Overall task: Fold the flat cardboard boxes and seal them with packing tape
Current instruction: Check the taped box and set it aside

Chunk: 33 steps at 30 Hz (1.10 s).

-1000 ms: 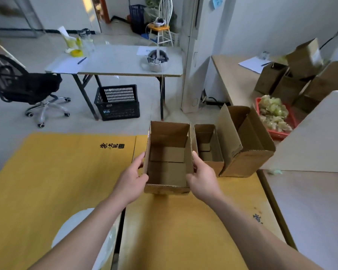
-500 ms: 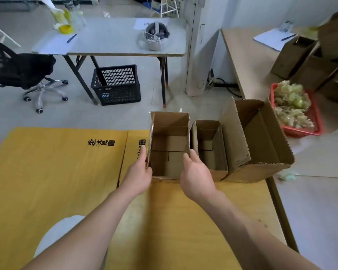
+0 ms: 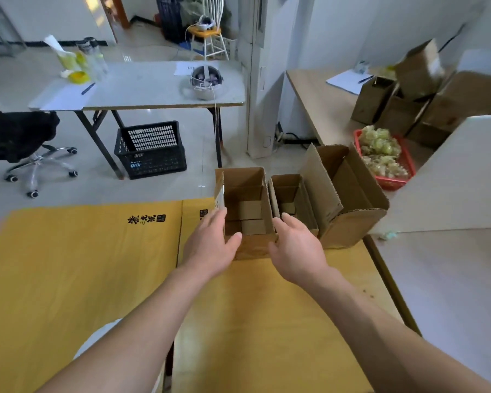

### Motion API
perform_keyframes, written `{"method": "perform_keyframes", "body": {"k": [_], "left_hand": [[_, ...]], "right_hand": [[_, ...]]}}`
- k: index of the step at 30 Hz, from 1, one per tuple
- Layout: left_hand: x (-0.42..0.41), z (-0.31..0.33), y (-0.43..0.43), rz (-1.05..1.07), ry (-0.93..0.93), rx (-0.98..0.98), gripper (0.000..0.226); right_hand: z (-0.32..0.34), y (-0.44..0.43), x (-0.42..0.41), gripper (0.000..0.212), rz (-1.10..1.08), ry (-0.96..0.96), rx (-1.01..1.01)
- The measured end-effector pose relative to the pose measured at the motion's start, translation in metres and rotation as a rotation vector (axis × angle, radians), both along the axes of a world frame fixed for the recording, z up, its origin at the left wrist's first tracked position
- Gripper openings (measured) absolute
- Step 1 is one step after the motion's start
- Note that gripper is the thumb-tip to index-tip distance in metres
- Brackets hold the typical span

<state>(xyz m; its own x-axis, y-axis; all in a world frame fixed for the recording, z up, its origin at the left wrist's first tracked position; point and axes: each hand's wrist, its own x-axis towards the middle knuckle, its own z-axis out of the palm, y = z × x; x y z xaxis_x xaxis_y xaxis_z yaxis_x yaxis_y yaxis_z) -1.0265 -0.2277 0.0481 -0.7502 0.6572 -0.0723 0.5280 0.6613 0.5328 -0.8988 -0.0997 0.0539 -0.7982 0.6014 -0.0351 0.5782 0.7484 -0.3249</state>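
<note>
Open box (image 3: 245,208) lies between my left grip (image 3: 210,245) and right grip (image 3: 298,248), both wide, empty; its long axis runs near-far.

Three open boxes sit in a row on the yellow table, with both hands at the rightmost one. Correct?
No: the head view shows the left hand and right hand at the leftmost box, not the rightmost. The rest is right.

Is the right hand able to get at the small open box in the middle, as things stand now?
Probably yes. The right hand hovers open just in front of the small box, close to its near wall, and nothing lies between them.
</note>
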Motion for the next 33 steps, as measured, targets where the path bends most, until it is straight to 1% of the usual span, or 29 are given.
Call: {"method": "perform_keyframes", "body": {"k": [7, 10, 13, 17, 20, 25, 29, 33], "left_hand": [[0.059, 0.044, -0.012, -0.372, 0.257, 0.008, 0.06], [0.102, 0.059, -0.007, -0.524, 0.312, 0.015, 0.061], [0.147, 0.07, 0.004, -0.68, 0.36, 0.014, 0.064], [0.209, 0.078, 0.023, -0.867, 0.436, 0.031, 0.065], [0.264, 0.081, 0.038, -1.006, 0.46, 0.04, 0.065], [0.373, 0.08, 0.058, -1.214, 0.448, 0.064, 0.066], [0.47, 0.077, 0.067, -1.33, 0.446, 0.08, 0.065], [0.569, 0.075, 0.07, -1.427, 0.441, 0.081, 0.062]], "right_hand": [[0.054, -0.043, 0.081, 0.037, -0.134, 0.007, 0.19], [0.07, -0.059, 0.131, 0.044, -0.23, -0.003, 0.22], [0.079, -0.066, 0.186, 0.043, -0.352, -0.075, 0.214], [0.087, -0.07, 0.265, 0.043, -0.517, -0.199, 0.144], [0.089, -0.077, 0.331, 0.035, -0.629, -0.233, 0.117], [0.087, -0.096, 0.445, 0.032, -0.855, -0.259, 0.087], [0.079, -0.112, 0.537, 0.035, -0.991, -0.258, 0.065], [0.066, -0.123, 0.632, 0.047, -1.076, -0.226, 0.028]]}}
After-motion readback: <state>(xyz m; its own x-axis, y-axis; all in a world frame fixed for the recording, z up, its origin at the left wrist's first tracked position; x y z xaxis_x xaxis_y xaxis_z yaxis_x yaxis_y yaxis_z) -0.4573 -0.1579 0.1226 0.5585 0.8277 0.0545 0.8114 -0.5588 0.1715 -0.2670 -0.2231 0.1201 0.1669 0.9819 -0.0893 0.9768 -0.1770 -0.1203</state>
